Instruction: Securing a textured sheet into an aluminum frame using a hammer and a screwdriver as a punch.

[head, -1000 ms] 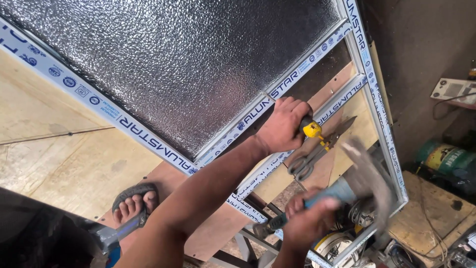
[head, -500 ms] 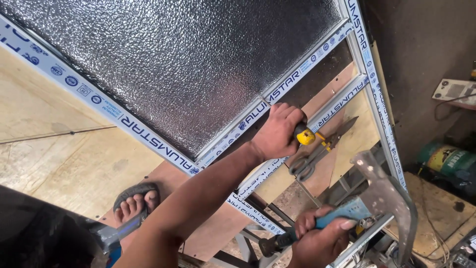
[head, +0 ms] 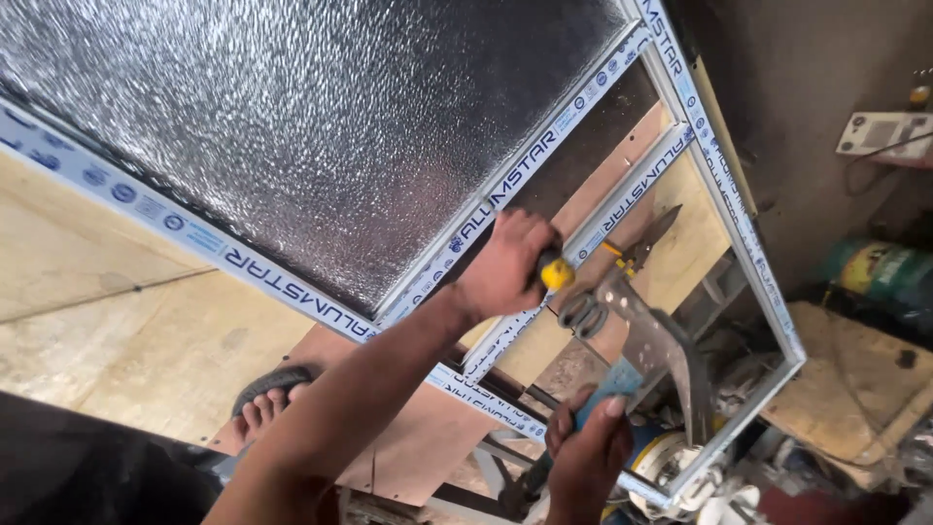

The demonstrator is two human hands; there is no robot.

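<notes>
My left hand (head: 505,264) is closed around a yellow-handled tool (head: 557,274) and presses it against the inner bar of a taped aluminium window frame (head: 292,282). The frame holds a pane of textured glass (head: 292,126). My right hand (head: 586,457) grips the blue-grey handle of a metal hammer (head: 651,340) low in the head view. The hammer's head sits just right of the yellow handle, close to it.
Tin snips (head: 637,255) lie on the wooden bench (head: 117,321) inside the frame's open section. My sandalled foot (head: 267,403) shows below the bench edge. A green can (head: 880,272), a white box with cables (head: 880,131) and clutter fill the right side.
The hammer swung out to the right and has come back left, its head now near the yellow handle. My left hand shifted slightly down and left along the frame bar.
</notes>
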